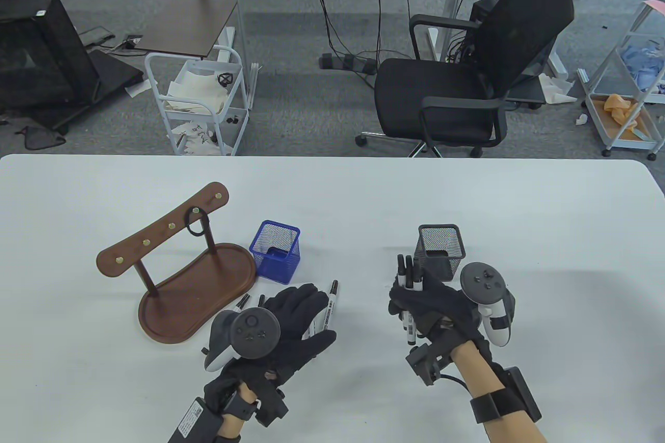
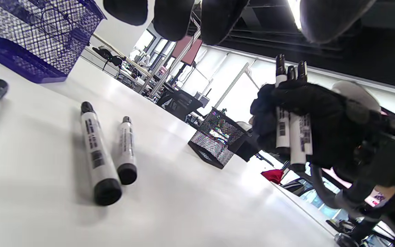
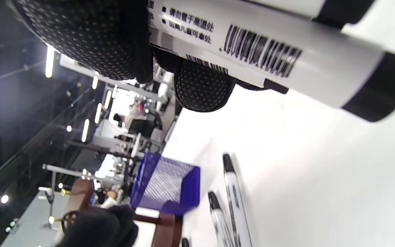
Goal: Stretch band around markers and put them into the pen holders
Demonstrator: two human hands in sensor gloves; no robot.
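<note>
My right hand (image 1: 415,303) grips a bundle of three black-capped white markers (image 1: 409,277) upright, just left of the black mesh pen holder (image 1: 440,251). In the right wrist view the held markers (image 3: 269,51) fill the top, with fingertips (image 3: 202,91) curled round them. I cannot tell whether a band is on the bundle. My left hand (image 1: 306,310) hovers flat, fingers extended, over loose markers (image 1: 328,303) lying on the table in front of the blue mesh pen holder (image 1: 275,248). Two of the loose markers (image 2: 98,154) lie side by side below its fingertips (image 2: 173,17), untouched.
A wooden hook rack (image 1: 171,282) stands left of the blue holder, with a black band (image 1: 196,224) hanging from one hook. An office chair (image 1: 467,74) and a white cart (image 1: 200,100) stand beyond the table's far edge.
</note>
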